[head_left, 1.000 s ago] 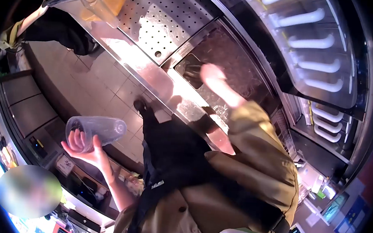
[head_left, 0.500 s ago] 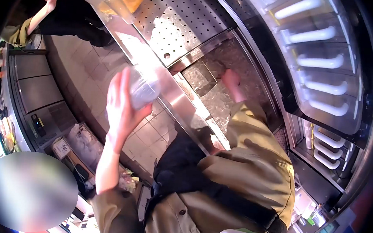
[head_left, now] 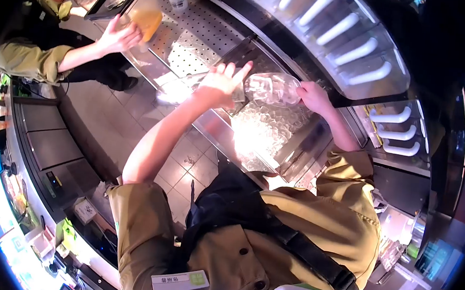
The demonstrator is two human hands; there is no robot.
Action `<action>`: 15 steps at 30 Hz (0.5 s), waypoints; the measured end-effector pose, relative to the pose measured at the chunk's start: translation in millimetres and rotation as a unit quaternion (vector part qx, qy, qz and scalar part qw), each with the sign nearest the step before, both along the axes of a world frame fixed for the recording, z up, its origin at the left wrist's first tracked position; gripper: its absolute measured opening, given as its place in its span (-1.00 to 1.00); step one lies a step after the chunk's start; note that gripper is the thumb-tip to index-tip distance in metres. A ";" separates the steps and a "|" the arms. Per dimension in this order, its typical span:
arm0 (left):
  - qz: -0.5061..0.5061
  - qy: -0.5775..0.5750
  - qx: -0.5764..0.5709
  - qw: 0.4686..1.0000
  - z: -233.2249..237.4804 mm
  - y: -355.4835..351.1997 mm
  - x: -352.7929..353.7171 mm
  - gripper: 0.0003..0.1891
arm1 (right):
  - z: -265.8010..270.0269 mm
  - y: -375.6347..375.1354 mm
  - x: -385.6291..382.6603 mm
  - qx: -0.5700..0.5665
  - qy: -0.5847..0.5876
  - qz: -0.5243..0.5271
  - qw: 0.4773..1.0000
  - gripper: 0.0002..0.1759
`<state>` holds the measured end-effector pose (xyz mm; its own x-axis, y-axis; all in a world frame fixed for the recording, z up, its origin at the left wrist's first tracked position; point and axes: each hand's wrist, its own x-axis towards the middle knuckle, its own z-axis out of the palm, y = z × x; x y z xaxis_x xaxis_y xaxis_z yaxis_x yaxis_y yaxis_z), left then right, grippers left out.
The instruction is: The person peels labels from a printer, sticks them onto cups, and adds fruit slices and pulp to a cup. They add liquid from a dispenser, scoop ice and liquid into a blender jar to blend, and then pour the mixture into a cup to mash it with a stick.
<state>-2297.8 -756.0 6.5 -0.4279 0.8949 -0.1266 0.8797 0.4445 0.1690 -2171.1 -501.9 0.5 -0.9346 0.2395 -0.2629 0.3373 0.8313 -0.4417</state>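
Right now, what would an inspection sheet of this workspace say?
Surface: steel counter with perforated tray; open ice bin, full of ice.
Job's things: clear container holding ice, tipped sideways above the bin.
Clutter: jug of orange liquid.
Hands: right hand grips one end of the container; left hand at the other end, grip unclear.
Cables: nothing seen.
Surroundings: co-worker's hand on the jug; tiled floor.

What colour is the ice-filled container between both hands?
Colourless, see-through plastic container; head view shows it best.
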 end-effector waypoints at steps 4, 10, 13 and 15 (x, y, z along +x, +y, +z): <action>-0.019 -0.128 0.113 0.985 36.5 5.5 18.1 0.11 | 106.5 -59.9 -8.4 0.215 -0.018 0.098 0.971 -0.72; 0.114 -0.124 0.297 0.940 53.9 -59.2 34.4 0.12 | 103.4 -32.9 15.9 0.150 0.019 -0.032 0.988 -0.71; 0.183 -0.105 0.361 0.908 58.6 -93.1 53.3 0.21 | 37.8 -48.5 -6.5 0.138 -0.056 -0.003 0.989 -0.70; 0.237 -0.127 0.391 0.880 59.1 -109.0 78.1 0.25 | -23.5 -88.0 -35.8 0.172 -0.080 0.051 0.981 -0.75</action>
<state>-2219.7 -865.0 65.6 -0.8233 0.4802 0.3027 0.5162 0.4117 0.7510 -2206.9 -589.9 -23.0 -0.9117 0.2463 -0.3288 0.2862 0.9550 -0.0783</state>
